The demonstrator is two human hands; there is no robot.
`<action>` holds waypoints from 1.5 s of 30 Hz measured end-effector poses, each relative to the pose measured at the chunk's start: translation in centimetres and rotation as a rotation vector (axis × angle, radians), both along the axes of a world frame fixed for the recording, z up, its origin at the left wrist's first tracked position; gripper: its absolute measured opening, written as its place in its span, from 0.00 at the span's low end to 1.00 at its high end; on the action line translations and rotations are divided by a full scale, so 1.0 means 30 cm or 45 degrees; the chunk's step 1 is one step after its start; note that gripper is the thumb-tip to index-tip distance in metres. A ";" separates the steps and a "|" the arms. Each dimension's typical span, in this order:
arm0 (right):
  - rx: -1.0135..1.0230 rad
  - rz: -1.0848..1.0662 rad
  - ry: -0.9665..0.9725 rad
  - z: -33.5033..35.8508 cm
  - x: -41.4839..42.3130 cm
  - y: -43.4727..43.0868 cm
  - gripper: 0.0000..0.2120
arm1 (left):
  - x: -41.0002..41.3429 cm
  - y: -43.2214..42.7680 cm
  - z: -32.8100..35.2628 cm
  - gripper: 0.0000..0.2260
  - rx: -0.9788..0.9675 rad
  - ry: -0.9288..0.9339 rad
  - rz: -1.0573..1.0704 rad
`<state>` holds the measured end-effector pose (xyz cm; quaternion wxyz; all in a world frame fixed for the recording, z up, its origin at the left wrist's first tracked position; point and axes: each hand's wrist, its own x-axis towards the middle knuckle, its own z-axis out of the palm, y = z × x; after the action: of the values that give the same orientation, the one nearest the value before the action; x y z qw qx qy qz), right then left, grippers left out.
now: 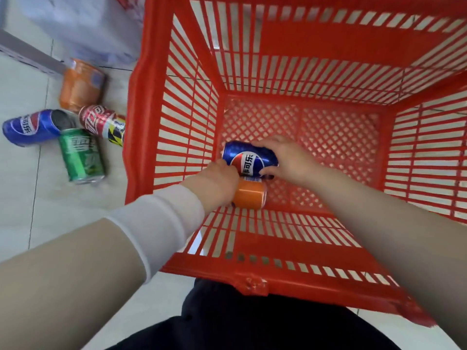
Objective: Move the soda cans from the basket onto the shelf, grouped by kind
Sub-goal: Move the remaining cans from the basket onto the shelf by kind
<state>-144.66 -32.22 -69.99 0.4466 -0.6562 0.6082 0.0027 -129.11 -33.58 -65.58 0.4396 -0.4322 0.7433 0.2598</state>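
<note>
Two cans lie in the basket [141, 97]. Right hand [285, 157] grips the blue can [249, 157], left hand [219, 183] the orange can [251, 195], likely to empty it.

The basket [141, 122] walls ring blue can [249, 160] and orange can [250, 195]; top open.

A blurred white bag [83, 26] rests on floor tiles [38, 198].

The pale tiled floor [22, 198] carries the red basket [137, 109]. At the basket's nine o'clock lies a tight cluster: orange can [80, 89] at twelve, blue can [27, 128] at nine, red can [101, 121] at three, green can [80, 157] at six.
</note>
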 end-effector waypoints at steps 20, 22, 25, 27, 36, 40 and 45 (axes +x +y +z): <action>0.063 -0.471 0.296 -0.019 -0.148 -0.048 0.42 | -0.017 -0.031 -0.073 0.31 -0.026 0.071 0.154; 0.135 -0.518 0.249 -0.011 -0.158 -0.064 0.40 | -0.019 -0.036 -0.047 0.30 -0.030 0.080 0.207; 0.194 -0.682 0.128 0.061 -0.186 -0.062 0.34 | -0.034 -0.033 0.011 0.31 -0.061 0.091 0.254; 0.226 -0.801 0.030 0.141 -0.208 -0.041 0.31 | -0.038 -0.024 0.070 0.32 -0.070 0.145 0.330; 0.302 -1.077 -0.356 0.621 -0.240 0.131 0.23 | 0.015 0.078 0.574 0.29 -0.063 0.582 0.773; 0.337 -1.116 -0.505 0.884 -0.221 0.229 0.25 | 0.061 0.151 0.857 0.29 -0.010 0.798 1.022; 0.297 -1.219 -0.656 1.245 -0.166 0.336 0.29 | 0.110 0.234 1.161 0.29 0.159 0.975 1.369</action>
<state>-149.64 -22.15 -32.65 0.6018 -0.2322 0.7054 -0.2938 -125.80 -26.56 -30.74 -0.0223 -0.5938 0.5115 0.6207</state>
